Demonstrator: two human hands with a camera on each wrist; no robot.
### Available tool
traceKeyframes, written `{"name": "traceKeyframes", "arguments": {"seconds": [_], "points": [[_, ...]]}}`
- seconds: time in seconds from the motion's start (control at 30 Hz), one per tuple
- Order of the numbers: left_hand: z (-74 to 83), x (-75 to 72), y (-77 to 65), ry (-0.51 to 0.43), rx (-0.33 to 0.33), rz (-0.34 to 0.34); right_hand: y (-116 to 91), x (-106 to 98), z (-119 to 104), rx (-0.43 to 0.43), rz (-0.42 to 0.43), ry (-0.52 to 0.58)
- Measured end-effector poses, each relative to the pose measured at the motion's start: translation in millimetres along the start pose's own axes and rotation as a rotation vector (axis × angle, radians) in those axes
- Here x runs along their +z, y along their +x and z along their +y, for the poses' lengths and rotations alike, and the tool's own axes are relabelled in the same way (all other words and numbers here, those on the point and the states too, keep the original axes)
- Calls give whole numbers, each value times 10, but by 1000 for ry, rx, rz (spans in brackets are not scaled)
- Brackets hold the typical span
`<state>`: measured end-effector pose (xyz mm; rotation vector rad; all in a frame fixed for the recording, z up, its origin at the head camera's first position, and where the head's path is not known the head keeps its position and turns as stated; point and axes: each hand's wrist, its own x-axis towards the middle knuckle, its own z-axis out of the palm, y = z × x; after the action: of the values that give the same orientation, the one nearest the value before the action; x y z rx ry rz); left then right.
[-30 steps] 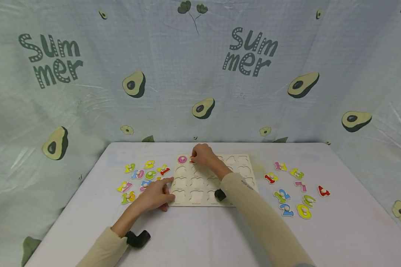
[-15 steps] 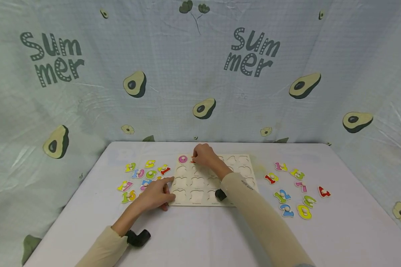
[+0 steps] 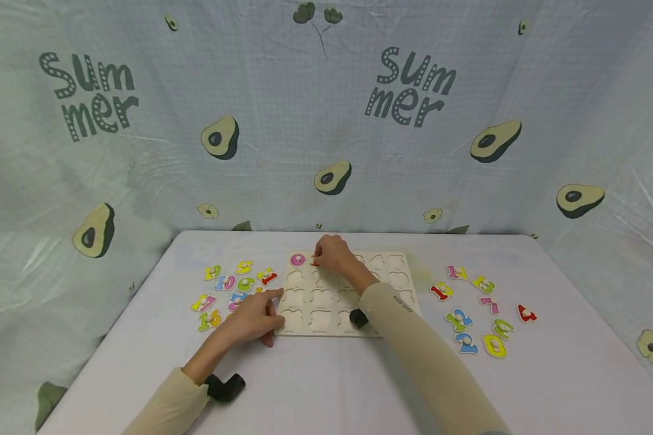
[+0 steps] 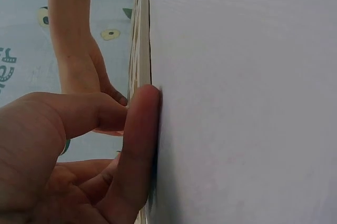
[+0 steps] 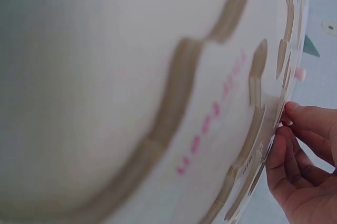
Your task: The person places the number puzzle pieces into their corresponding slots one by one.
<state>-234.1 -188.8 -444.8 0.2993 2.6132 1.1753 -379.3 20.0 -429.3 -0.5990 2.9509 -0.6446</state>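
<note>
A pale wooden number puzzle board (image 3: 321, 331) with cut-out recesses lies mid-table. At its left edge rests my left hand (image 3: 253, 317), index finger extended and thumb near the front left corner; the left wrist view shows the fingers (image 4: 141, 134) against the board's edge. My right hand (image 3: 334, 254) reaches over the board's back row. Between its thumb and fingertips it pinches a small red puzzle piece (image 3: 314, 263), mostly hidden, at the second recess. In the right wrist view the right hand (image 5: 308, 166) is low at the board's surface. A round pink piece (image 3: 297, 259) sits in the back left recess.
Several coloured number pieces with knobs lie left of the board, among them a green-and-orange 16 (image 3: 209, 320). More are scattered to the right, including a yellow 0 (image 3: 494, 345) and a red 4 (image 3: 526, 313). A patterned cloth (image 3: 272, 181) hangs behind the table.
Almost nothing differs. Both hands stay in place, the right still at the red piece; the head view shifts very slightly.
</note>
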Motion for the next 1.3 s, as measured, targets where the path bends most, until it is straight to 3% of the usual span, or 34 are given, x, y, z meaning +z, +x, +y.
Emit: {"name": "traceKeyframes", "arguments": {"seconds": [0.33, 0.6, 0.9, 1.3], "points": [[34, -12, -16, -39, -44, -22, 0, 4, 11, 1, -12, 13], [46, 5, -24, 22, -74, -8, -14, 28, 0, 4, -17, -7], [46, 11, -36, 12, -50, -25, -33, 9, -36, 41, -28, 20], [13, -3, -28, -43, -43, -44, -79, -114, -71, 23, -83, 35]]}}
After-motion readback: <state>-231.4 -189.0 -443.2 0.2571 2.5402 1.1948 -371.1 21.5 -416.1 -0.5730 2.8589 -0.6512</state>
